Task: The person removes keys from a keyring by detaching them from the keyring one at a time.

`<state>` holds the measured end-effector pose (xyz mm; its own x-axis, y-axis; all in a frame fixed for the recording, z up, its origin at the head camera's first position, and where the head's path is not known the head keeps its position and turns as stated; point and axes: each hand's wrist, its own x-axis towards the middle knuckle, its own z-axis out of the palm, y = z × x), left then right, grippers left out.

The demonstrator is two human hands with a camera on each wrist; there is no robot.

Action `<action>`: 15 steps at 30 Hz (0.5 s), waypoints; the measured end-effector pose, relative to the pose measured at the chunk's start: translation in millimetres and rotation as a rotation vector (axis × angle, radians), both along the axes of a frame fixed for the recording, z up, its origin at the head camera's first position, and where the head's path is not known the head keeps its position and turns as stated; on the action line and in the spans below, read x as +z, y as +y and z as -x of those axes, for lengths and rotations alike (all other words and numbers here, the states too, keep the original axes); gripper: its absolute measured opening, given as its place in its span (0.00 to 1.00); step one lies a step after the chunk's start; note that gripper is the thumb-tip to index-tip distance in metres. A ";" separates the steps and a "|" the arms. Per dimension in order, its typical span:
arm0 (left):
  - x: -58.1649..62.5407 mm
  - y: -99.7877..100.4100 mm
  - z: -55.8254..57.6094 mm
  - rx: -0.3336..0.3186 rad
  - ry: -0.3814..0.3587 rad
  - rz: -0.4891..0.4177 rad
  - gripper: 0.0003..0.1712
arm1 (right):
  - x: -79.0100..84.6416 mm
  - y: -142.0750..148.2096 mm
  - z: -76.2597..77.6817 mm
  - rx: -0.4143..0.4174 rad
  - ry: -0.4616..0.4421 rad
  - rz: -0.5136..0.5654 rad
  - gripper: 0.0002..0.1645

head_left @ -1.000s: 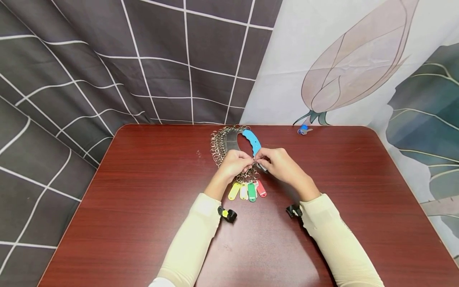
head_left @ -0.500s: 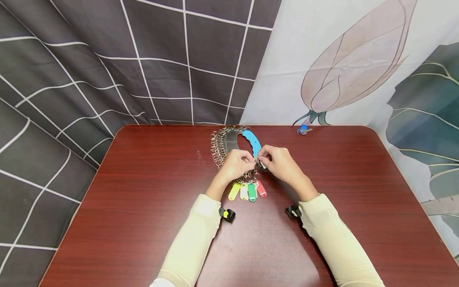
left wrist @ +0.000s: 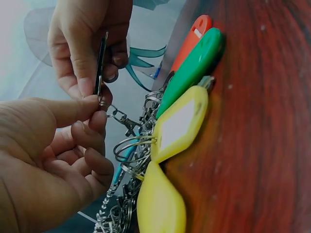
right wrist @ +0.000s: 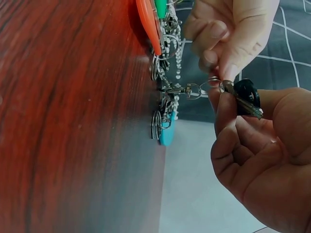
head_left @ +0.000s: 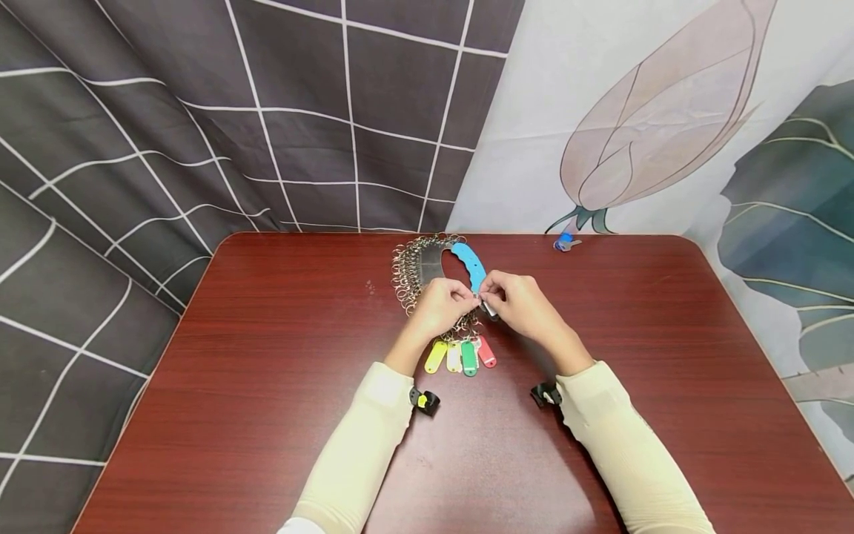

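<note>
My left hand (head_left: 443, 305) and right hand (head_left: 523, 302) meet fingertip to fingertip above the near end of a key bunch. Between left thumb and forefinger, a small split ring (right wrist: 212, 80) is pinched; it hangs from a swivel clasp (left wrist: 124, 121). My right hand grips a metal key (right wrist: 250, 108) with a black tag (right wrist: 247, 89) against it. How far the key sits on the ring is hidden by fingertips. Below lie yellow tags (left wrist: 179, 124), a green tag (head_left: 469, 359) and a red tag (head_left: 487, 351).
The bunch's many metal rings (head_left: 403, 276) fan around a dark curved plate (head_left: 430, 261) with a blue handle (head_left: 469, 263). A key with a blue tag (head_left: 565, 241) lies at the back edge of the red-brown table (head_left: 300, 311). Curtains hang behind.
Both hands have shifted slightly right. The left fingertips drew a little apart from the right ones half a second ago and now meet them again. The tags on the table stay put.
</note>
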<state>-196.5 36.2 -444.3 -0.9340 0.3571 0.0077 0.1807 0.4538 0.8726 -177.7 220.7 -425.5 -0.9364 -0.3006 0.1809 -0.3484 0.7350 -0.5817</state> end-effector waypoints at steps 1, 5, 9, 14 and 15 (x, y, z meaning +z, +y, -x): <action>-0.3 0.5 -0.3 0.004 0.003 0.005 0.08 | 0.2 -0.3 -0.1 0.004 -0.005 -0.005 0.02; 0.4 1.5 -1.3 0.001 0.043 0.055 0.07 | 0.2 -1.0 0.3 0.014 -0.019 -0.017 0.02; 2.7 1.4 -2.3 -0.022 0.124 0.123 0.08 | -0.7 -1.1 1.0 0.015 -0.008 -0.018 0.03; 4.6 0.9 -2.7 -0.045 0.174 0.178 0.09 | -2.7 -1.6 0.9 0.004 0.013 -0.019 0.04; 4.8 0.8 -2.8 -0.047 0.177 0.185 0.09 | -3.1 -1.8 0.7 -0.001 0.013 -0.016 0.04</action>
<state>-193.7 37.0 -439.4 -0.9061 0.4111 0.1001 0.3483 0.5905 0.7280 -178.4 218.9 -428.5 -0.9343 -0.3030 0.1880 -0.3552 0.7448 -0.5650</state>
